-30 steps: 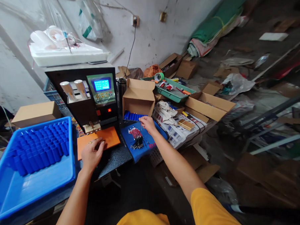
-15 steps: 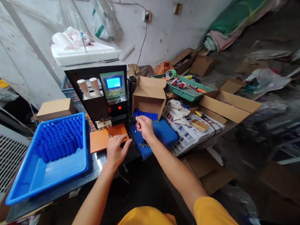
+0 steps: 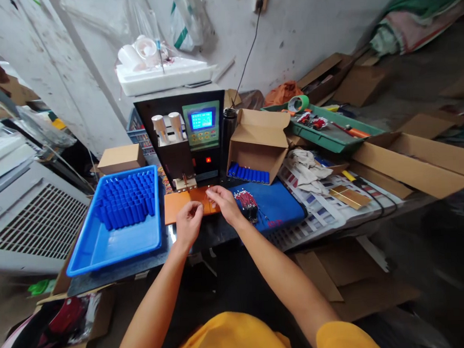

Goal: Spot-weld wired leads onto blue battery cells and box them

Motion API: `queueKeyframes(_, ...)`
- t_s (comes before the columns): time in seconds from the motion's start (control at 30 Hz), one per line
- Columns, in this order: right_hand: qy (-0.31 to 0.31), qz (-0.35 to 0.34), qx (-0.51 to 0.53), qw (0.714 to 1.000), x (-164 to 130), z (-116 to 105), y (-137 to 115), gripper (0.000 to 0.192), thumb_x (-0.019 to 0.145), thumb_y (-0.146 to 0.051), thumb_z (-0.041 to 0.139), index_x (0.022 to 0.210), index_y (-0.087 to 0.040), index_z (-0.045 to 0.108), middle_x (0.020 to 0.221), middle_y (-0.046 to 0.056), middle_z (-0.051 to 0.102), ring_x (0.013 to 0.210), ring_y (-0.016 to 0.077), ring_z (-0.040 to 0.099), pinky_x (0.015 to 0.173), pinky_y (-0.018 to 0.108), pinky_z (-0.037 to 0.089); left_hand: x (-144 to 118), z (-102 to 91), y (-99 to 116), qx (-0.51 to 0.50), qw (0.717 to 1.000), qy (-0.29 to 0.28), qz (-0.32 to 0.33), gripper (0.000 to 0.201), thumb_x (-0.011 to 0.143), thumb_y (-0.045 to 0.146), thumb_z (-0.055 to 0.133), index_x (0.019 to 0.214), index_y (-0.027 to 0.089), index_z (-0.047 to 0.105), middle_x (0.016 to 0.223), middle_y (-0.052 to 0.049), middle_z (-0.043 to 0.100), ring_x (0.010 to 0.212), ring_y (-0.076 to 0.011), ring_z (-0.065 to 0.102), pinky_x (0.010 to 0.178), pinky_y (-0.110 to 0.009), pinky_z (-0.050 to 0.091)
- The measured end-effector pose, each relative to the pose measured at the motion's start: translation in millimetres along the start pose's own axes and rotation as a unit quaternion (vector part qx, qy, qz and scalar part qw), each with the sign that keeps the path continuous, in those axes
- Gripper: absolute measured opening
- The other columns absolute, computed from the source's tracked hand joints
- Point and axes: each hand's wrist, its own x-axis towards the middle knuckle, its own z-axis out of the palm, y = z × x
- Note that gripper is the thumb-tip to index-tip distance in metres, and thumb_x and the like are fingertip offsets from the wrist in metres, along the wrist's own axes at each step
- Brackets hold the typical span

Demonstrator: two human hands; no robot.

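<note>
My left hand (image 3: pixel 190 222) is at the front edge of an orange board (image 3: pixel 175 203), fingers curled and thumb pressed in; what they hold, if anything, is hidden. Over the board's right part, my right hand (image 3: pixel 223 202) pinches something small that I cannot make out. Directly behind the board stands a black machine (image 3: pixel 173 161) with a lit blue screen (image 3: pixel 201 120) and two metallic cylinders on its front. A bundle of red and black wires (image 3: pixel 248 201) with white ends lies on a blue pad (image 3: pixel 275 205), right of my right hand.
At left a blue tray (image 3: pixel 131 243) holds many blue cylindrical cells (image 3: pixel 121 202). An open cardboard box (image 3: pixel 259 142) with more blue cells stands right of the machine. Beyond it are a green tray (image 3: pixel 326 134) with tools, a white cloth (image 3: pixel 309 170) and another open carton (image 3: pixel 419 160).
My right hand has moved left from the blue pad to the orange board, closer to my left hand. My left fingers have curled in. The view has turned left; the wire bundle now shows.
</note>
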Motion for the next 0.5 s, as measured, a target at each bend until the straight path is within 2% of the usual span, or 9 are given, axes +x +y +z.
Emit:
queueKeyframes(0.07,-0.063,-0.009,-0.029,0.998,-1,2,3,0.03,0.07,-0.045,0.072,0.075,-0.018,0.064,0.069,-0.001,0.058,0.062,0.0113,0.051,0.055,0.021,0.041,4,-8.8,0,-0.014,1.0,-0.016,-0.011,0.023,0.083,0.038,0.058,0.074,0.017,0.063,0.067,0.0,0.06,0.064,-0.0124,0.054,0.062,-0.024,0.044)
queueKeyframes(0.13,-0.101,-0.019,-0.048,0.994,-1,6,7,0.027,0.07,-0.043,0.073,0.073,-0.017,0.065,0.07,0.0,0.06,0.064,0.0123,0.053,0.06,0.023,0.043,7,-15.6,-2,-0.021,0.999,-0.027,-0.012,0.022,0.082,0.036,0.059,0.07,0.017,0.06,0.064,0.001,0.057,0.062,-0.0116,0.051,0.06,-0.023,0.042)
queueKeyframes(0.23,-0.119,-0.022,-0.063,0.991,2,11,12,0.026,0.069,-0.041,0.074,0.072,-0.017,0.066,0.069,0.0,0.062,0.065,0.0136,0.055,0.063,0.025,0.044,7,-23.1,-6,-0.004,0.999,-0.035,-0.011,0.023,0.082,0.034,0.058,0.067,0.017,0.058,0.061,0.002,0.054,0.059,-0.0111,0.048,0.058,-0.023,0.04)
queueKeyframes(0.3,-0.127,-0.023,-0.071,0.989,5,13,15,0.026,0.069,-0.041,0.075,0.071,-0.017,0.066,0.069,0.001,0.063,0.065,0.0142,0.055,0.063,0.026,0.045,7,-31.4,-10,0.028,0.999,-0.045,-0.007,0.021,0.083,0.033,0.058,0.072,0.016,0.062,0.064,0.0,0.058,0.06,-0.0117,0.051,0.059,-0.024,0.042)
queueKeyframes(0.37,-0.121,-0.03,-0.077,0.989,8,14,18,0.027,0.069,-0.042,0.075,0.069,-0.017,0.066,0.067,0.001,0.062,0.064,0.0148,0.055,0.063,0.027,0.045,9,-47.2,-14,0.077,0.996,-0.036,0.011,0.019,0.085,0.032,0.058,0.082,0.016,0.067,0.073,-0.002,0.065,0.065,-0.0135,0.056,0.063,-0.025,0.045)
queueKeyframes(0.43,-0.101,-0.038,-0.082,0.991,12,14,19,0.028,0.07,-0.043,0.075,0.068,-0.018,0.065,0.065,0.001,0.061,0.063,0.0156,0.055,0.062,0.028,0.045,15,-71.6,-20,0.154,0.987,0.0,0.039,0.02,0.087,0.03,0.055,0.093,0.017,0.069,0.085,-0.005,0.069,0.073,-0.0159,0.06,0.071,-0.028,0.049)
queueKeyframes(0.5,-0.077,-0.046,-0.084,0.992,14,13,21,0.028,0.069,-0.044,0.075,0.067,-0.018,0.065,0.065,0.002,0.062,0.063,0.0167,0.056,0.063,0.03,0.046,25,-100.1,-26,0.274,0.959,0.034,0.061,0.022,0.088,0.025,0.053,0.102,0.018,0.069,0.094,-0.008,0.07,0.082,-0.0195,0.062,0.079,-0.033,0.049)
